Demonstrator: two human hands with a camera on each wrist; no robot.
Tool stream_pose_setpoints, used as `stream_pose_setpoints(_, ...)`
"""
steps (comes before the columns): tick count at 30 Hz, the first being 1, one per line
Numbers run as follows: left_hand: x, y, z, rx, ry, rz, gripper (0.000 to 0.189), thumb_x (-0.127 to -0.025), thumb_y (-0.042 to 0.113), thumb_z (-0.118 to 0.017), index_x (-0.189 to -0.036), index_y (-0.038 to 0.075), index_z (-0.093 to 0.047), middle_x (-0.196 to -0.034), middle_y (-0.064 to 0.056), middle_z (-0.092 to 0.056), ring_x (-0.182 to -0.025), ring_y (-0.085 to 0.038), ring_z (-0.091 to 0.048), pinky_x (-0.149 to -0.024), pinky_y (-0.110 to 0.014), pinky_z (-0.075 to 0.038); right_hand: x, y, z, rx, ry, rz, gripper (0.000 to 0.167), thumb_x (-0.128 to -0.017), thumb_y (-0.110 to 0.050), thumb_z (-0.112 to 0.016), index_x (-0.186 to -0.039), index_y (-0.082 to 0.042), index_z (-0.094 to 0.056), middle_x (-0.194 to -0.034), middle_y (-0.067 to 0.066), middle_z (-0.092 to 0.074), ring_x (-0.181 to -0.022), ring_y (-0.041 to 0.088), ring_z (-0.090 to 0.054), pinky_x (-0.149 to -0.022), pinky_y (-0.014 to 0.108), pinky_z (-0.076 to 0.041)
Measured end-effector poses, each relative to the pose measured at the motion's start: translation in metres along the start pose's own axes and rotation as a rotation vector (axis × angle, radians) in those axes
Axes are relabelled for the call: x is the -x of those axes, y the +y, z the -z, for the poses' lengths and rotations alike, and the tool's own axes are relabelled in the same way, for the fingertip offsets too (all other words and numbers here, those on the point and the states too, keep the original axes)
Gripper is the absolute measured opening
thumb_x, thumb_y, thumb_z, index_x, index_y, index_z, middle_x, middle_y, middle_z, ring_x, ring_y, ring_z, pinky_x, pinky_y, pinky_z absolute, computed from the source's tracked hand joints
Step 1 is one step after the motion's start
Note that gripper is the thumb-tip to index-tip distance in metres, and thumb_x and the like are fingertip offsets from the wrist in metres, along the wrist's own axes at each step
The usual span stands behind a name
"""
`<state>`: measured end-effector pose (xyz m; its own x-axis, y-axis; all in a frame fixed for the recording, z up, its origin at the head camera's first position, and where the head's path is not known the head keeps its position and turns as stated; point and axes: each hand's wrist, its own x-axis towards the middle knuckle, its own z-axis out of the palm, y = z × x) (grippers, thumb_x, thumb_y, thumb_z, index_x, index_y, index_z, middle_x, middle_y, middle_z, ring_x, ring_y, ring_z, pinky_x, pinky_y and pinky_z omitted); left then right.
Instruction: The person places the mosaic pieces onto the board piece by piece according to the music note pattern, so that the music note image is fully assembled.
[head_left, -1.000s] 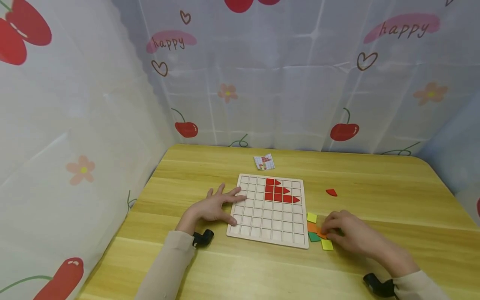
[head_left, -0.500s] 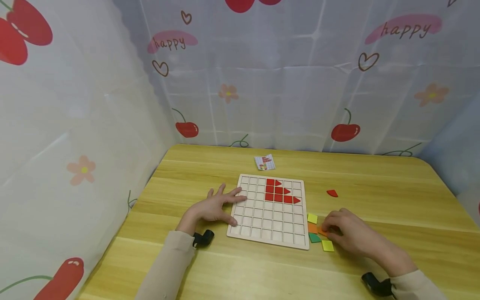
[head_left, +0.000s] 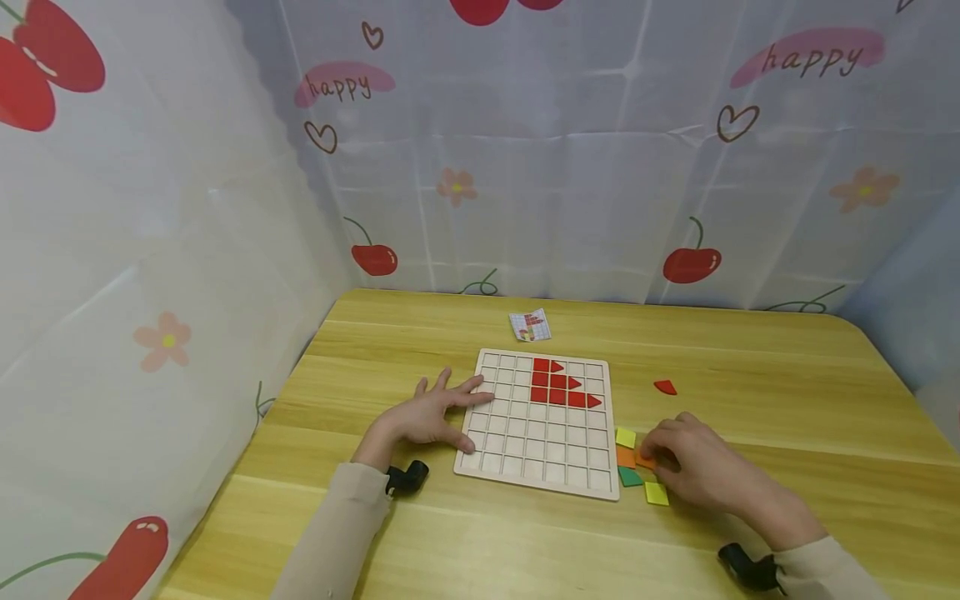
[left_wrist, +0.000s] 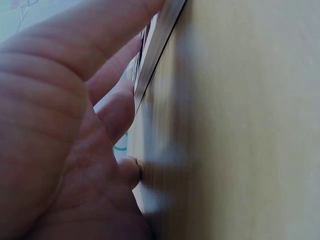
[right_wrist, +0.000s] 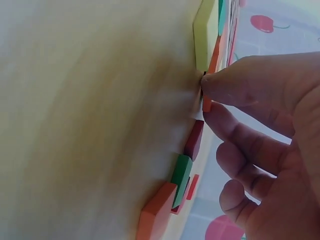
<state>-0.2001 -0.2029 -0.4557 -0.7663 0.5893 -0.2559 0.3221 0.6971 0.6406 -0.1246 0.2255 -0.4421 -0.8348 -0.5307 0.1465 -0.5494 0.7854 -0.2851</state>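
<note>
With its fingers spread, my left hand (head_left: 431, 412) rests on the left edge of a pale wooden grid board (head_left: 517, 454). Red square and triangular tiles (head_left: 557, 396) fill three rows of cells in the board's upper part. At the right of the board, my right hand (head_left: 701, 462) pinches an orange tile (right_wrist: 208, 104) between thumb and index finger. The right wrist view shows its other fingers loosely bent. Around those fingertips lie another orange tile (head_left: 626, 457), a green tile (head_left: 630, 477) and two yellow tiles (head_left: 656, 493), one above and one below.
A small printed pattern card (head_left: 530, 325) lies behind the board. One red quarter-round piece (head_left: 665, 387) sits to the right. Past my right fingers, the right wrist view shows a dark red piece (right_wrist: 194, 140), a green piece (right_wrist: 181, 180) and an orange piece (right_wrist: 156, 212).
My right wrist has shifted slightly left, its fingertips staying at the orange tile. The left hand and the board hold their places.
</note>
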Motion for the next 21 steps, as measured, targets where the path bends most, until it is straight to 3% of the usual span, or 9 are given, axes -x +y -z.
stream_pose_setpoints(7,0.001,0.001,0.001,0.016,-0.001,0.005,0.082,-0.082,0.043,-0.084,-0.154,0.039,-0.047,-0.173,0.014,-0.016,-0.16,-0.037,0.016,-0.122,-0.064,0.019,-0.009,-0.002,0.007,-0.027,0.009,-0.009,0.027,-0.076,-0.002,-0.081,-0.092,-0.023,-0.073,-0.091,-0.013,-0.066,-0.085,0.011,-0.047,-0.071,0.028,-0.044)
stream_pose_setpoints(15,0.0,0.002,0.001,0.006,-0.002,0.005,0.082,-0.082,0.044,-0.084,-0.155,0.039,-0.047,-0.173,0.014,-0.016,-0.16,-0.037,0.016,-0.122,-0.064,0.019,-0.029,-0.003,0.008,-0.107,-0.015,-0.026,0.025,-0.082,-0.002,-0.078,-0.098,-0.021,-0.074,-0.102,-0.009,-0.07,-0.099,0.017,-0.062,-0.087,0.042,-0.055)
stream_pose_setpoints(21,0.0,0.0,0.0,-0.01,0.002,0.004,0.082,-0.082,0.045,-0.084,-0.154,0.04,-0.046,-0.173,0.014,-0.016,-0.16,-0.037,0.016,-0.123,-0.065,0.018,-0.045,-0.007,0.005,-0.156,-0.019,-0.053,0.025,-0.083,-0.003,-0.077,-0.098,-0.023,-0.075,-0.102,-0.011,-0.07,-0.1,0.018,-0.059,-0.087,0.042,-0.054)
